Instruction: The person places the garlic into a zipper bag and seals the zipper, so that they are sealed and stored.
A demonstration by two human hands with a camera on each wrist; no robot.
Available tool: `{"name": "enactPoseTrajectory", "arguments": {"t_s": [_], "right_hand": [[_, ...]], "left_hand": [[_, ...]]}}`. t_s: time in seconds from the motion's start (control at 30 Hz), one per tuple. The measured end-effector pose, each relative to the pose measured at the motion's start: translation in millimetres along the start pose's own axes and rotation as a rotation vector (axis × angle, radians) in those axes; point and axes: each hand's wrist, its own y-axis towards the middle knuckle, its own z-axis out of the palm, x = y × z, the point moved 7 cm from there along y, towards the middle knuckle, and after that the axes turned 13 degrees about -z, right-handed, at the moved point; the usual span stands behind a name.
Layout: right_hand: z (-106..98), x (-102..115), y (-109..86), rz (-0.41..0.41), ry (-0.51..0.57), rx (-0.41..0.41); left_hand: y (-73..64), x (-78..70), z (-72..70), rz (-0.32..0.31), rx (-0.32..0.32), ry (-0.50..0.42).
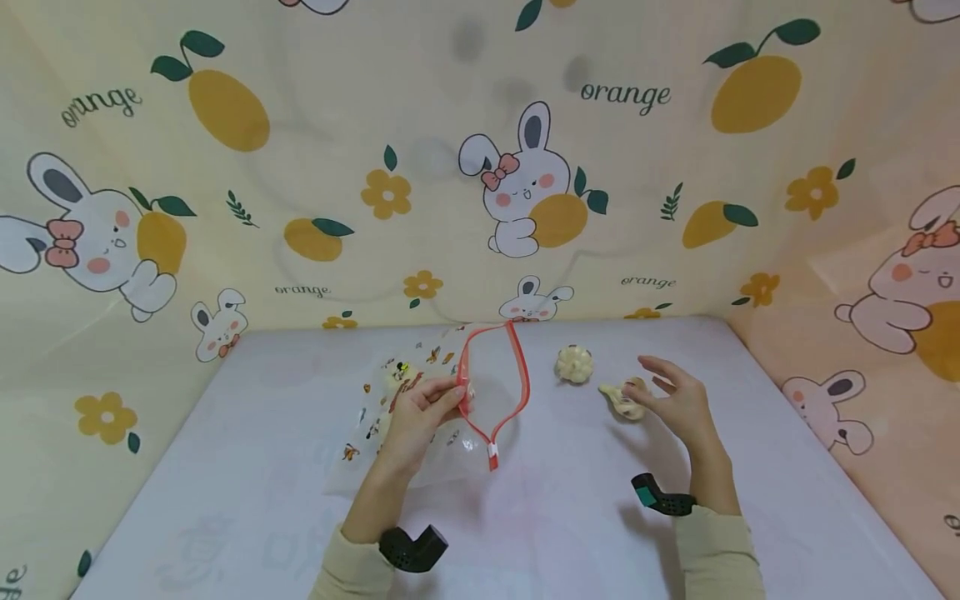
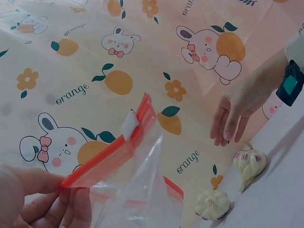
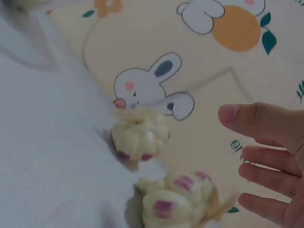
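Note:
My left hand (image 1: 412, 425) pinches the red zip rim of a clear printed zipper bag (image 1: 435, 467), whose mouth gapes toward the right. A pale, roundish shape shows through the bag's plastic; its kind is unclear. In the left wrist view, thumb and fingers grip the red zip strip (image 2: 99, 164). Over the right part of the table hovers my right hand (image 1: 684, 408), fingers spread and apart from the garlic in the right wrist view. Closest to it lies a garlic bulb (image 3: 175, 202) with purple marks, stem to the left. A second garlic bulb (image 1: 574, 365) sits farther back.
A white table (image 1: 247, 467) carries everything. Behind it and along both sides rises a cloth (image 1: 420, 100) printed with rabbits and oranges. A white slider (image 1: 492, 452) sits at the zip's near end.

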Motion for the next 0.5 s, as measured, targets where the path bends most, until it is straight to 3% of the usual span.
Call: {"name": "enactPoseTrajectory", "arguments": {"t_s": [0.23,0.5], "right_hand": [[4,-19,-5.3,0.113,0.011,0.082],[10,-33,-8.6,0.165,0.050,0.115]], "left_hand": [[-1.4,-1.1,1.3,0.005,-0.003,-0.003],[1.2,1.1,0.1,-0.006,-0.002,-0.002]]}}
